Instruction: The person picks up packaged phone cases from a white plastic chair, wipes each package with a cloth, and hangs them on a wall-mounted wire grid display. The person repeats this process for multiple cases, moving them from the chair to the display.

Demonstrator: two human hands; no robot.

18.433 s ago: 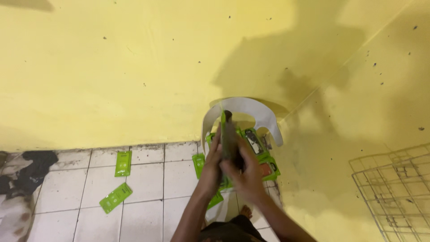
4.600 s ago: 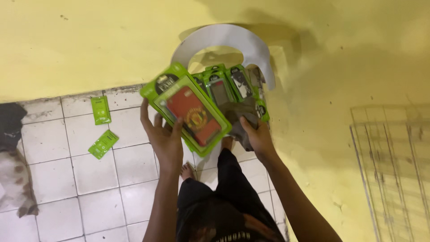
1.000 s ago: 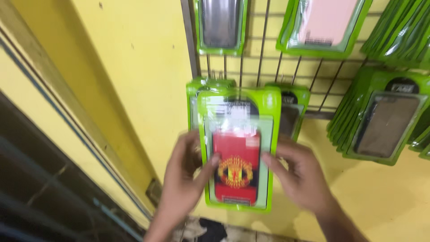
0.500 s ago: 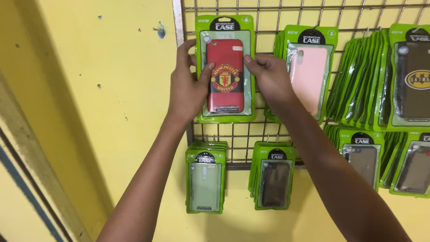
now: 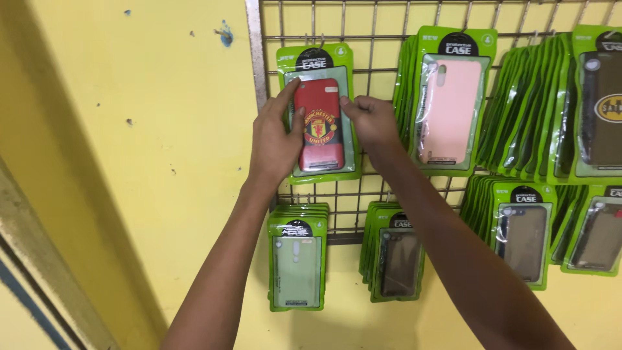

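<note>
A green package holding a red phone case with a round crest [image 5: 319, 123] hangs at the top left of a metal wire grid [image 5: 382, 188] on a yellow wall. My left hand [image 5: 275, 136] grips the package's left edge, thumb on its front. On the right edge rests my right hand [image 5: 370, 122], fingers touching the red case. Both arms reach up from the bottom of the view.
More green packaged phone cases hang on the grid: a pink one [image 5: 450, 107] to the right, a pale green one [image 5: 297, 266] and a dark one [image 5: 396, 262] below, several dark ones [image 5: 528, 236] at far right. A dark door frame [image 5: 32, 285] runs down the left.
The view has moved closer to the grid. My hands stay on the red-case package at the top left hook; the right hand has slid from the top edge onto the case's side.
</note>
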